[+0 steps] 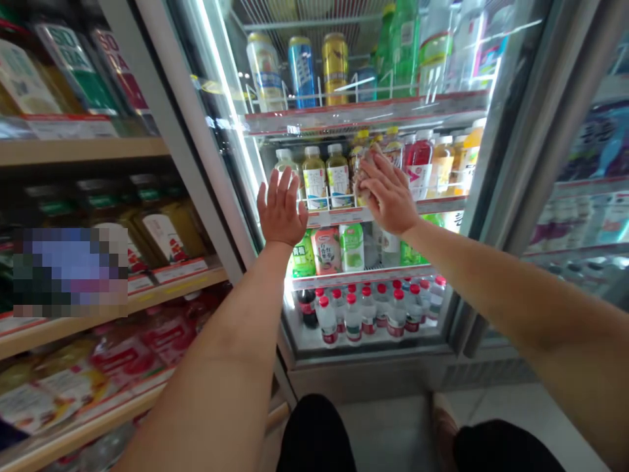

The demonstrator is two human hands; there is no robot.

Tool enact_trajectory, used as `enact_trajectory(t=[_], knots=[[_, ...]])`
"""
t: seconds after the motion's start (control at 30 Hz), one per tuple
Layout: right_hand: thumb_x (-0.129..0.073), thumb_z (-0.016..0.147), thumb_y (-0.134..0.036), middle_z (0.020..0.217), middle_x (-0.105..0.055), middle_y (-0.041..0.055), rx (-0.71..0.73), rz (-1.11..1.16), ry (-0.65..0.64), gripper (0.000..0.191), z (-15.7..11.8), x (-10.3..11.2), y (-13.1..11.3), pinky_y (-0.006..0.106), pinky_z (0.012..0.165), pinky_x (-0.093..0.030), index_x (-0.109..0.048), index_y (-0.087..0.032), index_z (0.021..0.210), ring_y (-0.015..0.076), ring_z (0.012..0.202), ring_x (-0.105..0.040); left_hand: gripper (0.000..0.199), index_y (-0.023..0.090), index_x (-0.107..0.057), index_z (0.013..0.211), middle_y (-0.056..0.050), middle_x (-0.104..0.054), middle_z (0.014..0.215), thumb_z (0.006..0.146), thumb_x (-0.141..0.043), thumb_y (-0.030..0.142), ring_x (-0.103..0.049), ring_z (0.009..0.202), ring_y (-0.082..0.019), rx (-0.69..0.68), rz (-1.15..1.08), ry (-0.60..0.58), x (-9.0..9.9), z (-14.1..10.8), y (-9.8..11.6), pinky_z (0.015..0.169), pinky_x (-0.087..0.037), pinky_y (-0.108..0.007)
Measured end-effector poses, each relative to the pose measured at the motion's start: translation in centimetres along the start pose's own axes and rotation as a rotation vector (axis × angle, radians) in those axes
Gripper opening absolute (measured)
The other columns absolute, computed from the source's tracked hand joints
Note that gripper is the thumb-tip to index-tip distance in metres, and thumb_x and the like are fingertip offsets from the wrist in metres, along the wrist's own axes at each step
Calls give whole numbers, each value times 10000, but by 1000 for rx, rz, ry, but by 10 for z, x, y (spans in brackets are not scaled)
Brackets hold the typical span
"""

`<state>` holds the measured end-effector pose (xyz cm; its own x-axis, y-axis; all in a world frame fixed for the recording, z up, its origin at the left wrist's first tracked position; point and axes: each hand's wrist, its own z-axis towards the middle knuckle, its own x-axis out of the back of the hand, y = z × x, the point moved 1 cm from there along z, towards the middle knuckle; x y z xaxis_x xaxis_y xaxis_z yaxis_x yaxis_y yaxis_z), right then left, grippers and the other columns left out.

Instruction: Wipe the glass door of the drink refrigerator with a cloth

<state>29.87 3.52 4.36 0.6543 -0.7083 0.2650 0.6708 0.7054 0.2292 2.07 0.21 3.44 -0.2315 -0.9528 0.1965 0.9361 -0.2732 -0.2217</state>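
Right hand (393,203) — fingers bent over a bunched-up cloth (361,189), holding it up against the glass of a cooler door (515,131). Cloth sits in front of the middle shelf's bottles; seen through the glass, it hides part of the row. Blurry patch there (material hard to tell, pale and crumpled, cloth is best guess). Left hand (282,210) carries nothing: fingers straight and spread, back of the hand toward the camera, palm to the glass. Looks like contact, can't confirm it.

Handling, judged from looks: cloth should be light and limp, no shape of its own, nothing to break. Hold it from above with the fingers over the folds and the palm behind; a bunched wad likely gives a patchy contact, so flattening it under the whole hand would spread the pressure better. Loose edges poke out past the fingertips and could slip away if the grip slackens. Door is the opposite — stiff, smooth, probably slippery if damp, and glass, so even pressure, no hard knocks.

Behind the glass: cans (301,72) on the upper shelf, red-capped bottles (352,319) at the bottom. Wooden-edged shelves (83,151) with drinks stand to the left.
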Motion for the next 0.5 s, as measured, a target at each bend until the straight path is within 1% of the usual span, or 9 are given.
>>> enact_trajectory(t=[0.1,0.17,0.23,0.3,0.37,0.43,0.5], knots=[[-440,962,-239,1556,-540,-34,-3,49,6,285,9,8,11,562,1269,-299,-661,-303,1131,228,1546,-346,643,257,-356,1570,-81,-403,1644,945,-504,260,-163,1594,-225,-22,22,26,0,-1,0,1318,-114,-509],[-466,950,-244,1554,-541,-35,-47,59,49,263,18,14,22,603,1257,-300,-661,-300,1117,263,1541,-355,644,261,-352,1572,-81,-400,1645,945,-498,258,-162,1594,-230,-16,20,19,0,-1,0,1315,-120,-522],[-475,949,-245,1548,-546,-44,-111,32,133,234,27,19,33,576,1245,-326,-667,-309,1067,272,1534,-366,645,264,-347,1574,-78,-391,1651,947,-498,264,-155,1595,-236,7,-3,-3,1,-1,1,1316,-102,-532],[-464,957,-232,1532,-565,-40,-157,-10,232,226,31,20,41,537,1231,-355,-670,-310,1010,266,1525,-381,639,263,-356,1571,-75,-384,1655,948,-502,269,-153,1596,-238,26,-20,-20,2,0,2,1320,-83,-528],[-447,967,-220,1527,-574,-2,-170,-40,299,237,26,18,44,544,1225,-364,-670,-288,1003,271,1523,-384,622,261,-379,1562,-68,-385,1655,953,-501,277,-164,1595,-235,38,-25,-28,3,1,3,1323,-76,-512],[-440,970,-214,1535,-565,55,-153,-62,336,240,14,14,43,580,1226,-358,-664,-251,1048,288,1527,-377,599,260,-407,1549,-61,-397,1649,959,-502,298,-178,1593,-239,58,-44,-33,4,2,4,1326,-71,-503],[-436,975,-217,1536,-561,88,-135,-77,360,250,-1,9,40,577,1227,-359,-655,-240,1094,289,1532,-368,585,263,-427,1539,-55,-407,1644,962,-510,319,-186,1591,-243,84,-75,-37,4,2,5,1328,-59,-495]])
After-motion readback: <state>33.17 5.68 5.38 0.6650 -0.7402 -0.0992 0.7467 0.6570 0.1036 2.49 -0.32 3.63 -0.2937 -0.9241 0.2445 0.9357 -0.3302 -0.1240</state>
